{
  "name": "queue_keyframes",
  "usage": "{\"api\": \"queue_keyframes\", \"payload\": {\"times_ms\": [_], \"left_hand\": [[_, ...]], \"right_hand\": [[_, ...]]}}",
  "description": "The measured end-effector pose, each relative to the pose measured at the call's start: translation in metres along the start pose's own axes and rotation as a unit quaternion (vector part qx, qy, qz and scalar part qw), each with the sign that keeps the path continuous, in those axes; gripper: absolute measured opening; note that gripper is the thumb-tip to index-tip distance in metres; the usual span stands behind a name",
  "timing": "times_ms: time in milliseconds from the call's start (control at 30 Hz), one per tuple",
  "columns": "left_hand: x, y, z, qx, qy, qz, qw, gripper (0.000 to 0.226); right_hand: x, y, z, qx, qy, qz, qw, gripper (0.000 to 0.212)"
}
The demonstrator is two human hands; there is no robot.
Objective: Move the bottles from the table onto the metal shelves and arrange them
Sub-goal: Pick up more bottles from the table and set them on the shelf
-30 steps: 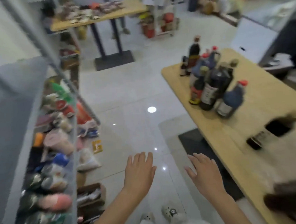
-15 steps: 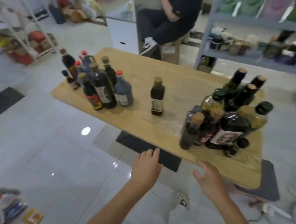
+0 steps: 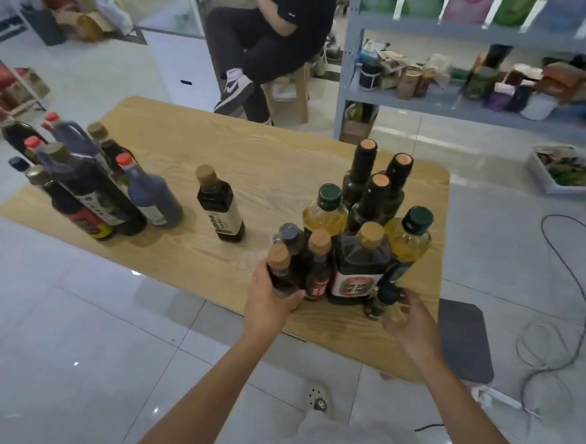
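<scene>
Bottles stand upright in a tight cluster at lower centre-right of the frame, near the front edge of the worktop [image 3: 274,165]. Left hand [image 3: 273,303] wraps the tan-capped bottle [image 3: 278,267] at the cluster's left front corner: thumb round the near side, fingers on the far left side, so the grasp looks closed on the body below the neck. Right hand [image 3: 410,323] is at the small dark-capped bottle [image 3: 381,301] at the right front corner, fingers curved beside it. Motion blur there, so I cannot tell whether that grip has closed. Both bottles have a vertical long axis and each sits directly ahead of its own hand, with the large labelled bottle [image 3: 359,270] touching or just beside them in between. Judgement: lift straight up before swinging away, or neighbours may topple. Metal shelves [image 3: 429,105] lie at upper right, well apart, beyond the worktop's far edge. Lone bottle [image 3: 218,207] stands mid-worktop; second group [image 3: 91,189] at far left, untouched.
</scene>
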State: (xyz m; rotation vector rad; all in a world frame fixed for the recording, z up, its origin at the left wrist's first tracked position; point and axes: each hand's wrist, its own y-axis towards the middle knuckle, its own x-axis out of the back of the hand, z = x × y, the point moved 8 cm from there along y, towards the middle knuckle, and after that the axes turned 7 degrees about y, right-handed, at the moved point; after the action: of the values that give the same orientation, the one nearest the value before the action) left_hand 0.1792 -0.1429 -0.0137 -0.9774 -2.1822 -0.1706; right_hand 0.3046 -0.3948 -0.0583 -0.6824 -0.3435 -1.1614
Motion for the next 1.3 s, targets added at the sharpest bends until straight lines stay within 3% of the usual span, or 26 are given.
{"api": "queue_keyframes", "payload": {"times_ms": [167, 467, 700, 1100, 1300], "left_hand": [[0.000, 0.004, 0.001, 0.027, -0.073, -0.006, 0.997, 0.061], [0.010, 0.005, 0.031, 0.054, -0.160, 0.010, 0.986, 0.069], [0.042, -0.009, 0.060, 0.116, -0.223, -0.038, 0.967, 0.046], [0.191, -0.079, 0.123, 0.127, -0.283, -0.200, 0.930, 0.038], [0.304, -0.154, 0.173, 0.115, -0.283, -0.324, 0.896, 0.039]], "right_hand": [[-0.018, 0.019, -0.002, 0.014, 0.022, 0.036, 0.999, 0.052], [-0.029, 0.025, -0.009, 0.037, 0.010, 0.066, 0.997, 0.042], [-0.062, -0.003, 0.023, 0.064, 0.049, 0.159, 0.984, 0.039], [-0.177, -0.094, 0.176, 0.223, 0.075, 0.323, 0.917, 0.042], [-0.262, -0.188, 0.265, 0.268, 0.094, 0.440, 0.852, 0.034]]}}
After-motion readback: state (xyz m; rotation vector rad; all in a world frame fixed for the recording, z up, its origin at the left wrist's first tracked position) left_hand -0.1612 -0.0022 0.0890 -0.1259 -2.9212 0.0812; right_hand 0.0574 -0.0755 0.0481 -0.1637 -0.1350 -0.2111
